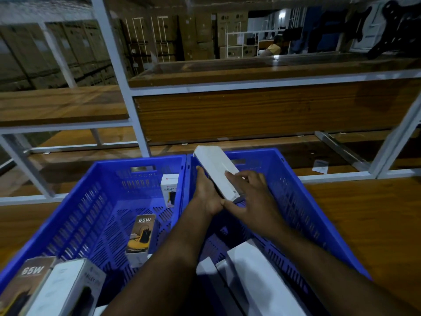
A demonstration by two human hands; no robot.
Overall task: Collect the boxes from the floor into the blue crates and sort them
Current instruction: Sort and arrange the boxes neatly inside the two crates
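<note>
Two blue crates stand side by side: the left crate (75, 215) and the right crate (293, 201). A long white box (216, 172) is tilted over the right crate, held by both hands. My left hand (206, 195) grips its left side and my right hand (252, 197) lies on its top near the lower end. In the left crate are a dark "65W" box (142, 236), a white "Halley" box (169, 192) leaning at the far right wall, and two more boxes (45, 288) at the near left. White boxes (255, 270) lie in the right crate's near end.
The crates rest on a wooden surface (364, 213) in front of a white metal rack with wooden shelves (250, 110). A small paper slip (320, 166) lies on the lower shelf to the right. Stacked cardboard cartons (193, 35) fill the background.
</note>
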